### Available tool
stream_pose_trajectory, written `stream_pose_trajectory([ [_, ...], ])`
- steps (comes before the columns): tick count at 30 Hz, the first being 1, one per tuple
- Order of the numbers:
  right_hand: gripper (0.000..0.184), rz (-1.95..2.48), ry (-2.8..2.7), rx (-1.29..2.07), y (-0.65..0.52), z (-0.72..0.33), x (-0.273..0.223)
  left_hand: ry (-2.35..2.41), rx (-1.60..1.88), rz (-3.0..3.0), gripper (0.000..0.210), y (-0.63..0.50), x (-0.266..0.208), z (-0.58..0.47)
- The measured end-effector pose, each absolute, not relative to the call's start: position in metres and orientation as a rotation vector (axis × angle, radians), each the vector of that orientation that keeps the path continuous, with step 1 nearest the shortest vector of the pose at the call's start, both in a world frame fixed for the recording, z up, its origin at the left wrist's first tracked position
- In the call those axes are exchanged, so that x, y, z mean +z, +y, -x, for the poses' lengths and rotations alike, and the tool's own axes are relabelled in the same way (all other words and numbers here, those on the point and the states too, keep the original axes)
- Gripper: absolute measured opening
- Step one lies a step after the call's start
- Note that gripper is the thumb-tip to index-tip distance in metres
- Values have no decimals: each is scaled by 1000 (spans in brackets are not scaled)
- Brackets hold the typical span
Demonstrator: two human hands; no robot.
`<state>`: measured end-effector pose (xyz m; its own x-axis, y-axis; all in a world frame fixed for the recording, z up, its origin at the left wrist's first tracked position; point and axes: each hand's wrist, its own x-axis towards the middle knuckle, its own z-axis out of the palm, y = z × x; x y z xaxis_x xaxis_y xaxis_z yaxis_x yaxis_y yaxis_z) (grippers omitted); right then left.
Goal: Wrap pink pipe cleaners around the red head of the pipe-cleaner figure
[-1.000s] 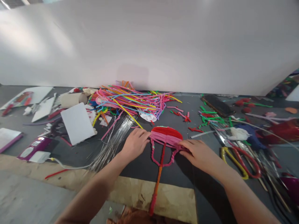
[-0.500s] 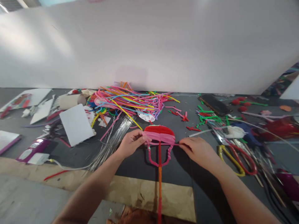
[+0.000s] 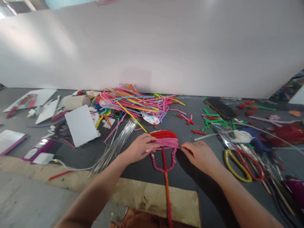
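Observation:
A rounded pipe-cleaner shape (image 3: 167,142), red at the top and pink below, lies between my hands. Its lower part is an open loop of twisted pink. A red and orange stem (image 3: 167,180) runs down from it towards me. My left hand (image 3: 141,148) grips the shape's left edge, fingers over it and partly hiding it. Across the shape, just under the pink rows, stretches a loose pink pipe cleaner (image 3: 169,148); one end shows by my left thumb. My right hand (image 3: 200,155) pinches the other end, just off the right edge.
Behind lies a heap of coloured pipe cleaners (image 3: 137,101), with a bundle of thin wires (image 3: 116,142) nearer left. Scissors (image 3: 237,164) with yellow and red handles lie right, below a dark phone (image 3: 220,107) and green and red scraps. A white card (image 3: 80,126) and purple glue gun (image 3: 39,148) are left.
My left fingers have shifted over the shape's left edge, and the pink pipe cleaner's end now shows at my thumb. The stem slants more to the right. The camera view has moved slightly.

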<state>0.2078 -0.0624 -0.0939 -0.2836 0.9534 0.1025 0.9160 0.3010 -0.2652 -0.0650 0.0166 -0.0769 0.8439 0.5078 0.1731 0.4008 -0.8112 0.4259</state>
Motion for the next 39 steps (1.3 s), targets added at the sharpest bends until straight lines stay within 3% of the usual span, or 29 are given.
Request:
stream_pose_trajectory([
  [7, 21, 1639, -2306, 351, -67, -195, -92, 749, 682, -2596, 22, 17, -88, 60],
  [13, 17, 1786, -1893, 850, -62, -232, -82, 866, 777, -2595, 25, 17, -93, 58],
  [18, 31, 1521, -1437, 1128, -59, -225, -89, 779, 775, -2576, 21, 18, -90, 58],
  [24, 19, 1519, -1865, 783, -60, -198, -102, 582, 724, -2545, 20, 20, -85, 62],
  [31, 21, 1388, -2134, 312, -58, -192, -104, 637, 786, -2519, 22, 21, -94, 59],
  [39, 15, 1433, -2154, 227, -38, -173, -100, 790, 748, -2611, 21, 16, -102, 55],
])
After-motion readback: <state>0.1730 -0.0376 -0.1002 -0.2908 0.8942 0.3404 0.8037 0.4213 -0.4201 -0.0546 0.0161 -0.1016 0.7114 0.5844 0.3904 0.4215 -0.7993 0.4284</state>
